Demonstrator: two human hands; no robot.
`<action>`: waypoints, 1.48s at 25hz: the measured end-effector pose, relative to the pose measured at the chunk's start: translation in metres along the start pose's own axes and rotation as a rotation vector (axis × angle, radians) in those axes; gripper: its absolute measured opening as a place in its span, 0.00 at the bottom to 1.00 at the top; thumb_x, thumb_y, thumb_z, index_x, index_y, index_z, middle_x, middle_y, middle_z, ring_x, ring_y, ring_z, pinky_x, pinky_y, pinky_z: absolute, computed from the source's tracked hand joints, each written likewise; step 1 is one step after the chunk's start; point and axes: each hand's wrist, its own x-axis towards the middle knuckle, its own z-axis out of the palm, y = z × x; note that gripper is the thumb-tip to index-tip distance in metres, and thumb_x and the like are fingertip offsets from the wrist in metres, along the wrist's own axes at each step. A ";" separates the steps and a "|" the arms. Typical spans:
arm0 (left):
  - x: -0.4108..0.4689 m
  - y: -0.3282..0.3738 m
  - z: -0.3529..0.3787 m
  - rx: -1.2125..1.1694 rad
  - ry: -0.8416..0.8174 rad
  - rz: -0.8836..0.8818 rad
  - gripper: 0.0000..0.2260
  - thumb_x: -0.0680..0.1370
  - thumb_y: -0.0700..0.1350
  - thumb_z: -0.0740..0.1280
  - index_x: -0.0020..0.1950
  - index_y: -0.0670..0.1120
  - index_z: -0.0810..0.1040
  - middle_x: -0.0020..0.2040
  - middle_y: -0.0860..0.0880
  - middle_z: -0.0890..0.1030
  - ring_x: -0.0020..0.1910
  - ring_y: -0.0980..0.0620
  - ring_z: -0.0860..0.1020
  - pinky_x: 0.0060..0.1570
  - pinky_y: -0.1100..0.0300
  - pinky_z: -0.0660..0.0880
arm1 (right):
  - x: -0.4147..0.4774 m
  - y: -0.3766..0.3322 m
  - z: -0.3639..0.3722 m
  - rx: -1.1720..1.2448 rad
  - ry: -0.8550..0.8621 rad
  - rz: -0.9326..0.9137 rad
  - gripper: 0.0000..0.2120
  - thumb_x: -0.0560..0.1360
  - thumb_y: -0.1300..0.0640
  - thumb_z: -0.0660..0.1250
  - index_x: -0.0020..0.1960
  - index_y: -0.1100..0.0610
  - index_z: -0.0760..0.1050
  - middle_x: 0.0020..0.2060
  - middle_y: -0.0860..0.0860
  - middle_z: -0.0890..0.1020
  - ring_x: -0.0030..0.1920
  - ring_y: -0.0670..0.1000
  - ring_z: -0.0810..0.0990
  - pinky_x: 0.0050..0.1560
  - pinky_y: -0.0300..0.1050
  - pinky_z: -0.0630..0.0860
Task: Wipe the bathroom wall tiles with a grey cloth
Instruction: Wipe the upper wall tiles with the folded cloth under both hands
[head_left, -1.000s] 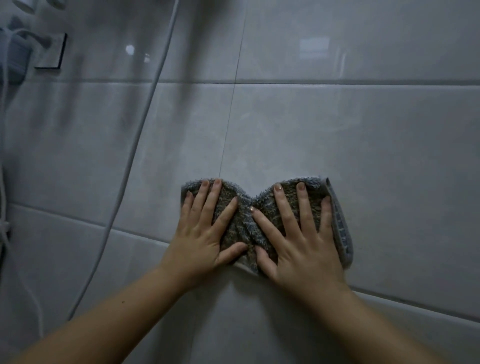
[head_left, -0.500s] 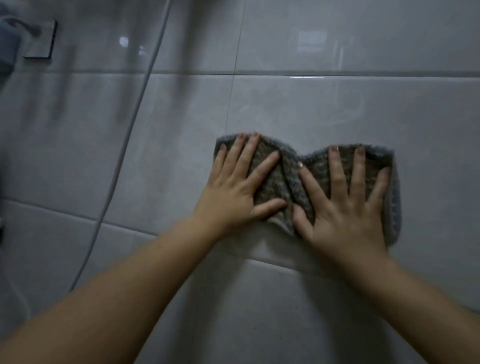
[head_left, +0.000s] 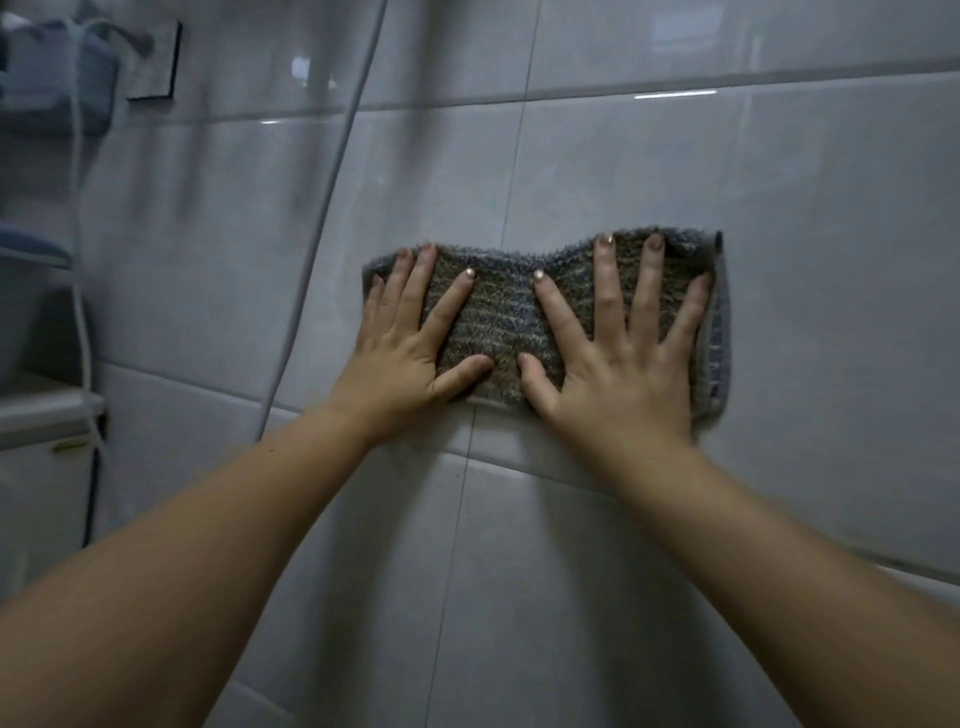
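From the head view, looking down along both bare forearms, the grey cloth (head_left: 506, 317) lay spread flat against the wall tiles (head_left: 831, 208), stretched sideways into a wide band with a dip in the middle of its top edge. It straddled a vertical grout line, and its lower edge sat just above a horizontal one. A folded grey hem ran down its right end.

The left hand (head_left: 410, 343) was pressed palm-down on the cloth's left part, fingers splayed and pointing up the wall, the outer fingers reaching the cloth's left edge. It gripped nothing; it lay flat and released. The right hand (head_left: 618, 353) did the same on the right part, fingers fanned wide, the thumb angled inward towards the left thumb. The two thumbs were near each other but apart, with bare cloth between them.

To the left, a pale shower hose (head_left: 332, 192) ran down the wall, well apart from the cloth. Further left a square wall mount (head_left: 156, 62) was fixed to a tile, and beside it hung something blue and blurred that I could not make out.
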 end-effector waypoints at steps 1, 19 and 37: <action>-0.012 0.002 0.003 0.009 0.000 0.006 0.37 0.77 0.72 0.47 0.80 0.54 0.52 0.81 0.42 0.48 0.80 0.44 0.44 0.76 0.46 0.40 | -0.011 -0.001 0.000 -0.004 -0.004 -0.015 0.32 0.74 0.37 0.56 0.76 0.46 0.61 0.77 0.60 0.55 0.76 0.68 0.49 0.71 0.72 0.41; 0.004 0.076 0.010 0.016 0.121 0.233 0.34 0.77 0.69 0.56 0.77 0.52 0.63 0.79 0.39 0.58 0.79 0.40 0.54 0.76 0.41 0.50 | -0.070 0.055 -0.016 -0.113 0.035 0.156 0.31 0.75 0.39 0.56 0.75 0.50 0.63 0.76 0.65 0.56 0.74 0.72 0.50 0.68 0.77 0.43; -0.059 0.091 0.030 -0.023 0.124 0.146 0.33 0.78 0.68 0.55 0.78 0.51 0.60 0.78 0.36 0.58 0.78 0.35 0.54 0.73 0.33 0.52 | -0.106 0.056 -0.021 -0.100 -0.016 -0.031 0.30 0.75 0.37 0.59 0.75 0.45 0.64 0.76 0.59 0.60 0.75 0.67 0.55 0.70 0.74 0.50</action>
